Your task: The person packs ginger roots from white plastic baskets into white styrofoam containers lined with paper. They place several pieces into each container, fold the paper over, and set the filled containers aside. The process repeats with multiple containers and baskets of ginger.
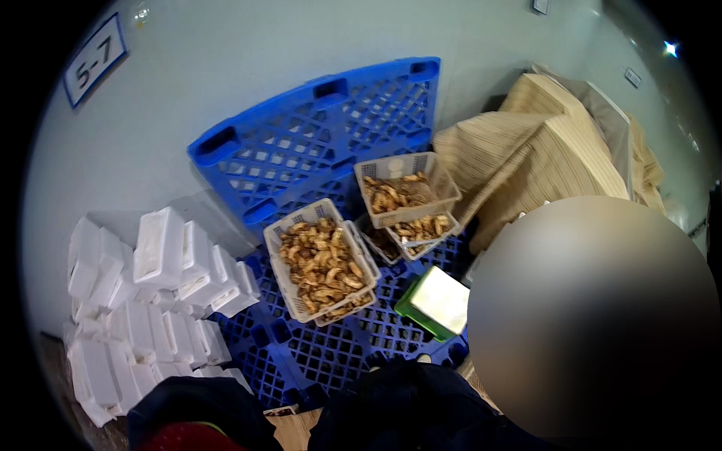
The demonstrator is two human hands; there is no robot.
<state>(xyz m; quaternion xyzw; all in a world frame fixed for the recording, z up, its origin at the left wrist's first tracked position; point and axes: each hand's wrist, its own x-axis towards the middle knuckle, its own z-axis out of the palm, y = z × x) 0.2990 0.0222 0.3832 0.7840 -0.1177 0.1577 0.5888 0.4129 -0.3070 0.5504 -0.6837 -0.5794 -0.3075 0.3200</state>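
Neither of my hands is in view; dark clothing [389, 411] fills the bottom edge. Before me, a white plastic basket [276, 248] heaped with curled tan-and-brown pieces [321, 256] rests on another basket holding similar pieces. Behind it to the right, a partly filled translucent basket [406, 217] sits above lower baskets, one of them holding more pieces [423, 226]. What exactly the pieces are, I cannot tell.
White foam boxes [161, 248] are piled at left. A blue plastic pallet [316, 113] leans on the wall, above blue pallet flooring [327, 346]. A green crate [414, 315] holds something white. Striped cloth [541, 152] drapes at right. A blurred patch hides the lower right.
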